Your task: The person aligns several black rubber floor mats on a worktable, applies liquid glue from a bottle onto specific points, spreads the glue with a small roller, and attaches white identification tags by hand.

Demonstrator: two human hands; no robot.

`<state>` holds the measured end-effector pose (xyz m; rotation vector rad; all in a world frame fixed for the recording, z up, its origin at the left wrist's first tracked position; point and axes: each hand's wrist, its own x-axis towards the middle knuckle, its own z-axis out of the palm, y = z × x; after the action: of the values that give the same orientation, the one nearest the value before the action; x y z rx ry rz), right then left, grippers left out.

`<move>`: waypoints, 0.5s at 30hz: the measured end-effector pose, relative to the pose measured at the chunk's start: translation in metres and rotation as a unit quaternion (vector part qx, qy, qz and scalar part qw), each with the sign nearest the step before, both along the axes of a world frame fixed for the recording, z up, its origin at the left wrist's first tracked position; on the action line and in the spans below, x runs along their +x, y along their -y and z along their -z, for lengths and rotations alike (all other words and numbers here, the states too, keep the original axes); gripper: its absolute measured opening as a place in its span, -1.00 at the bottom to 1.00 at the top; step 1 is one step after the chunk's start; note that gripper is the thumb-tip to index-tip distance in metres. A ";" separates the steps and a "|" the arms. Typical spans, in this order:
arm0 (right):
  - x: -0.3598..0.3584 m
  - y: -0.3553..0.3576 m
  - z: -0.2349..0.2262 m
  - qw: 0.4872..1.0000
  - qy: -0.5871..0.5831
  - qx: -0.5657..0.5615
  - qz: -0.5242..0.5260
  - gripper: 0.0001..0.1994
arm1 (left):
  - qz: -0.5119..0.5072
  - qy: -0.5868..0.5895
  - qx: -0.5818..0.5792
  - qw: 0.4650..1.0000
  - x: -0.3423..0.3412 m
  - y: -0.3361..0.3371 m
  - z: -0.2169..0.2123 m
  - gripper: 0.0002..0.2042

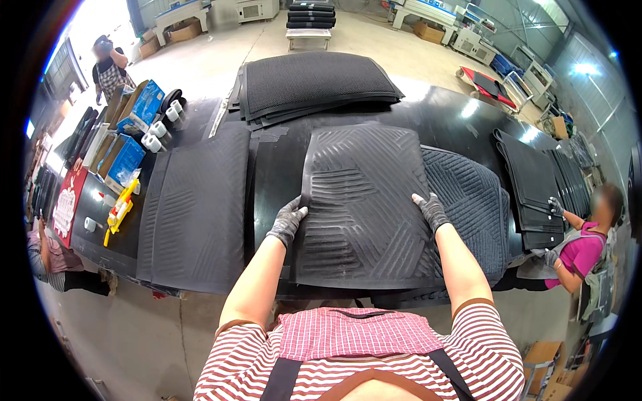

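Observation:
A black rubber mat (364,207) with a ribbed, woven-looking pattern lies in front of me, its near end by the table's edge. My left hand (289,220), in a grey glove, grips the mat's left edge with closed fingers. On the opposite edge, my right hand (433,210), gloved too, holds it with the thumb over the top; the fingers beneath are partly hidden. Partly under this mat, to the right, is a dark quilted mat (471,214) with a rounded corner. Left of my left hand lies a stack of similar ribbed mats (197,207).
Beyond, a pile of textured black mats (314,83) sits on the dark table (435,107). Blue boxes (124,157), white rolls (152,142) and a yellow tool (122,207) are at the left. At the right, a co-worker in pink (580,257) handles black mats (528,174).

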<state>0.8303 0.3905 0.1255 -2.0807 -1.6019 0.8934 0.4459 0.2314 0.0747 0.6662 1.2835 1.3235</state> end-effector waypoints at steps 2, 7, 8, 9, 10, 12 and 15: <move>0.012 -0.008 0.002 0.998 -0.061 0.013 0.021 -0.14 | -0.020 -0.053 0.020 0.998 0.000 -0.013 -0.005 -0.48; -0.004 0.009 -0.013 0.934 -0.327 -0.138 0.041 -0.28 | -0.035 -0.246 -0.122 0.961 -0.042 -0.028 0.061 -0.48; 0.015 0.015 -0.009 0.927 -0.338 -0.150 0.071 -0.30 | 0.148 -0.383 -0.217 0.886 -0.023 -0.043 0.033 -0.52; 0.017 0.019 -0.017 0.917 -0.356 -0.166 0.076 -0.31 | 0.146 -0.390 -0.133 0.900 -0.013 -0.042 0.028 -0.52; 0.026 0.009 -0.019 0.926 -0.345 -0.143 0.047 -0.33 | 0.121 -0.391 -0.116 0.905 -0.013 -0.047 0.030 -0.55; 0.018 0.008 -0.031 0.938 -0.337 -0.077 0.008 -0.38 | -0.006 -0.313 -0.034 0.949 -0.012 -0.042 0.020 -0.61; -0.015 0.014 -0.092 0.948 -0.312 0.058 -0.034 -0.47 | -0.097 -0.300 0.045 0.948 -0.040 -0.022 -0.033 -0.67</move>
<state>0.8149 0.3761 0.2178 -1.4536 -1.3387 1.2838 0.4059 0.2532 0.1078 1.0836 1.8192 1.3954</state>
